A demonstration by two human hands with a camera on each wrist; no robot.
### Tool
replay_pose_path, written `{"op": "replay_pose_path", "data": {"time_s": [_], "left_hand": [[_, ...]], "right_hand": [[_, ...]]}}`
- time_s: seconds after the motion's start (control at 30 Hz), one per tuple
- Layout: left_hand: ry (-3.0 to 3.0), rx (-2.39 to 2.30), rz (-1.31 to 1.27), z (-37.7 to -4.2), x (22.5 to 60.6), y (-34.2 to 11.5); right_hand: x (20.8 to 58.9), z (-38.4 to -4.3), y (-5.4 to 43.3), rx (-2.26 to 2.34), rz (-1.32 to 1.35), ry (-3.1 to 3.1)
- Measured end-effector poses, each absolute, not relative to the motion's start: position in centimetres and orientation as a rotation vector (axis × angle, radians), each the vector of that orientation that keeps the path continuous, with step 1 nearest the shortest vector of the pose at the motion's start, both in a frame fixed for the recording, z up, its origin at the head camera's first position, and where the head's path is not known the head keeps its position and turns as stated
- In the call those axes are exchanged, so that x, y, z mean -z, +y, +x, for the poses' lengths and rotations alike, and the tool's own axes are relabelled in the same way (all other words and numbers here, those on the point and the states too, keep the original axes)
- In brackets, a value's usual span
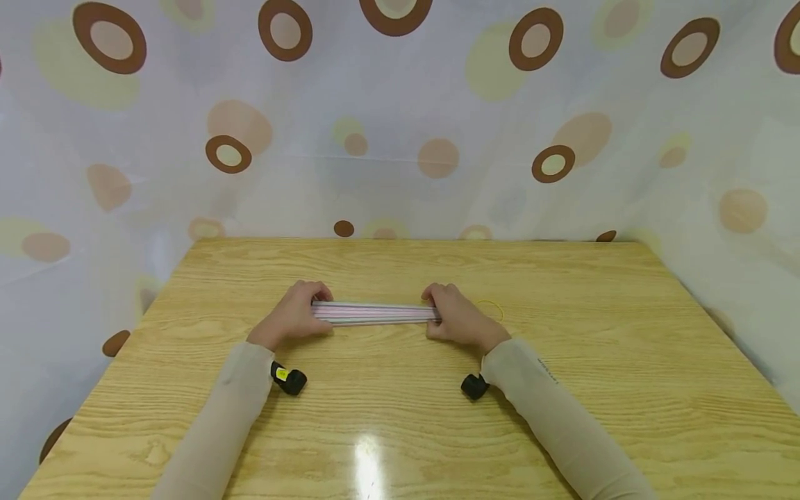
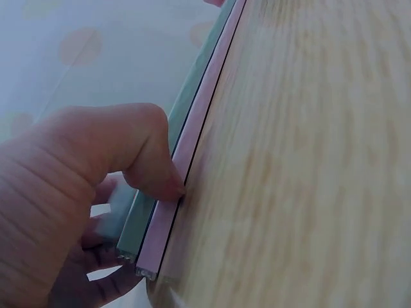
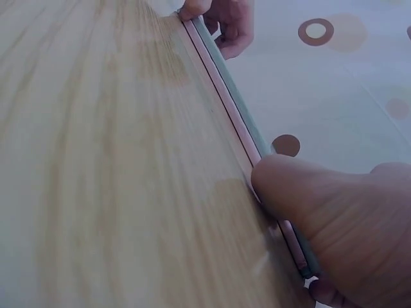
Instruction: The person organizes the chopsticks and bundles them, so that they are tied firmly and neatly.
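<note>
Between my two hands lies a bundle of long, thin strips (image 1: 375, 314), pink and pale green with dark lines between them, set crosswise over the wooden table. My left hand (image 1: 295, 312) grips its left end, the thumb on the near side and fingers on the far side. At the other end, my right hand (image 1: 459, 316) holds it the same way. The left wrist view shows the thumb bent against the pink strip (image 2: 186, 147), with a pale green strip (image 2: 133, 224) beside it. In the right wrist view the right thumb (image 3: 282, 189) presses on the pink side.
A thin yellow loop (image 1: 500, 310), like a rubber band, lies just behind my right hand, partly hidden by it. The wooden table (image 1: 387, 403) reaches back to a patterned cloth (image 1: 400, 187) hanging behind and at both sides.
</note>
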State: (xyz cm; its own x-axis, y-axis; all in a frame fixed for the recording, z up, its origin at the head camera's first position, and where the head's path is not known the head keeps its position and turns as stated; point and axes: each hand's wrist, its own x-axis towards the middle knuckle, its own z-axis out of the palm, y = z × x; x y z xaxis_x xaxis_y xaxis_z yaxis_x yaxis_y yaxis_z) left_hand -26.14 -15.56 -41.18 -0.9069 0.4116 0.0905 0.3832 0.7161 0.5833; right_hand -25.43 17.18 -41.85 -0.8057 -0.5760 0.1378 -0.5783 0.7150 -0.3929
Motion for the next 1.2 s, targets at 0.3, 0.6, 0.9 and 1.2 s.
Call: {"op": "replay_pose_path", "data": {"time_s": [0.3,0.6,0.9,1.2], "left_hand": [[2.859,-0.933,0.641,-26.2,41.3,-15.5],[2.831,-0.866,0.616,-25.9,41.1,-15.3],[2.797,-0.83,0.664,-26.1,41.1,-14.9],[2.831,-0.809,0.657,-25.9,41.1,-14.7]], "right_hand": [[41.9,-25.5,17.0,-0.631,1.002,-2.917],[41.5,-25.2,17.0,-0.572,1.013,-2.939],[41.3,-24.9,17.0,-0.575,1.002,-2.979],[40.8,-24.8,16.9,-0.546,1.035,-2.962]]}}
